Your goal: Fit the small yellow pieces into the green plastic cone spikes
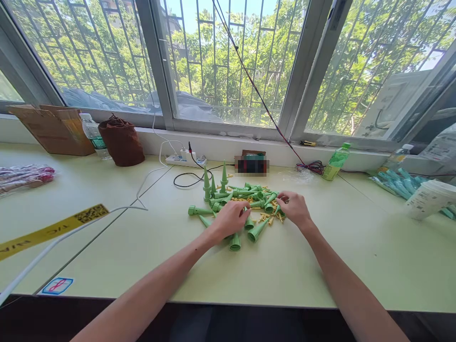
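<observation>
A pile of green plastic cone-shaped spikes with wide ribbed collars lies in the middle of the table, mixed with small yellow plastic pieces. Three spikes, one of them a tall spike, stand point up at the pile's back left. My left hand is over the front left of the pile, fingers curled together; whatever they grip is hidden. At the right edge, my right hand has its fingertips closed among the spikes and yellow pieces. I cannot make out what is between them.
Behind the pile are a power strip, a black cable and a blurred dark box. A green-capped bottle and a white cup stand right. On the left are a brown bag, a carton and a white cable.
</observation>
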Demonstrator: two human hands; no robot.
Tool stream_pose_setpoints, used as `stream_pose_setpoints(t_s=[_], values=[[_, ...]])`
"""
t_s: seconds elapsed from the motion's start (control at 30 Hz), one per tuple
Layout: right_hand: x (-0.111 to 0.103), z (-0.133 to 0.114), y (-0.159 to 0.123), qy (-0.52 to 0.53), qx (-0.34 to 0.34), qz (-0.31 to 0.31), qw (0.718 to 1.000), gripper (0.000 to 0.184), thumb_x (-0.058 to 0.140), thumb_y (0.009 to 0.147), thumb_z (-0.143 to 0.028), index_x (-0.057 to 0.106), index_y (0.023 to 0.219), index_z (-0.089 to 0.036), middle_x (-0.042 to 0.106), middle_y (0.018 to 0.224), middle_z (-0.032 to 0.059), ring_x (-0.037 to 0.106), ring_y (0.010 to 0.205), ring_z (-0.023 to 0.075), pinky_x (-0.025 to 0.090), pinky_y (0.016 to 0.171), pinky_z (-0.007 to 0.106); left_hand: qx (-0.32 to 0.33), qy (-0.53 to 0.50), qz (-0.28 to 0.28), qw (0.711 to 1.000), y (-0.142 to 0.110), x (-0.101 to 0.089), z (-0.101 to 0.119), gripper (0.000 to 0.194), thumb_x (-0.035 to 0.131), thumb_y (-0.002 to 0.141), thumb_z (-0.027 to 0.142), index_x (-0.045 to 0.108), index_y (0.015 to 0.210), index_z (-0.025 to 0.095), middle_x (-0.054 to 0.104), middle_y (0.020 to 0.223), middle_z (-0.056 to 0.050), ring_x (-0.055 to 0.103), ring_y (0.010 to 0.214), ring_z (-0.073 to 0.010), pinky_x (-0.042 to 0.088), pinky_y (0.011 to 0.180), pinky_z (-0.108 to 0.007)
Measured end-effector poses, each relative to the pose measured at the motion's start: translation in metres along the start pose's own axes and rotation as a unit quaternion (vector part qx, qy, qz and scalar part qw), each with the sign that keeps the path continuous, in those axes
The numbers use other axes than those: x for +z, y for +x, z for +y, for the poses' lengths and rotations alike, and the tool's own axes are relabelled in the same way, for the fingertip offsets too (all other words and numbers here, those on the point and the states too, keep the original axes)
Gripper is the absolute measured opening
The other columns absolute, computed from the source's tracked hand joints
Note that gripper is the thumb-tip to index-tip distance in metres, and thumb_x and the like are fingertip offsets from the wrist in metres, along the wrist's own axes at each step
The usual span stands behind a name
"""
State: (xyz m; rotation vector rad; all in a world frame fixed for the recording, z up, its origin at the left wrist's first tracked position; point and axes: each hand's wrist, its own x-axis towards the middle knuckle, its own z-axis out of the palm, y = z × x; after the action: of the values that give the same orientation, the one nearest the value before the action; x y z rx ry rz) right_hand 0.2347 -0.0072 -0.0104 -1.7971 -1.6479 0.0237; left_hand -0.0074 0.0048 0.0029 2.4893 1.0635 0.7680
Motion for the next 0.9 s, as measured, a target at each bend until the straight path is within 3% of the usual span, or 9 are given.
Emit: stream_pose_setpoints(t_s=[0.17,0.5,0.9], values=[[-0.0009,-0.0022,-0.0010,-0.023,-0.015,-0.061,0.998,0.015,0.059,0.077,-0.028,0.071,0.073,-0.022,0.068,0.071,0.0019,0.060,0.070,0.0174,0.041,0.066,0.027,0.010,0.013,0.021,1.000,0.0005,-0.0004,0.0008,0.026,0.044,0.092,0.027,0.067,0.084,0.018,0.059,0.063,-0.001,0.051,0.060,-0.0151,0.037,0.061,-0.025],[0.0005,-0.0053,-0.0040,-0.068,-0.015,-0.106,0.992,0.012,0.061,0.078,-0.024,0.072,0.081,-0.020,0.071,0.083,0.0050,0.062,0.076,0.0191,0.043,0.070,0.028,0.013,0.013,0.023,1.000,0.0013,0.0009,-0.0008,0.025,0.045,0.091,0.026,0.066,0.080,0.017,0.057,0.062,0.000,0.047,0.057,-0.0137,0.036,0.060,-0.025],[0.0077,-0.0017,-0.0048,-0.083,-0.017,-0.116,0.990,0.011,0.060,0.081,-0.021,0.071,0.082,-0.019,0.069,0.090,0.0065,0.061,0.083,0.0199,0.041,0.073,0.029,0.013,0.001,0.015,1.000,0.0007,0.0028,-0.0023,0.029,0.045,0.092,0.029,0.065,0.075,0.017,0.055,0.059,0.001,0.044,0.055,-0.0125,0.033,0.057,-0.024]])
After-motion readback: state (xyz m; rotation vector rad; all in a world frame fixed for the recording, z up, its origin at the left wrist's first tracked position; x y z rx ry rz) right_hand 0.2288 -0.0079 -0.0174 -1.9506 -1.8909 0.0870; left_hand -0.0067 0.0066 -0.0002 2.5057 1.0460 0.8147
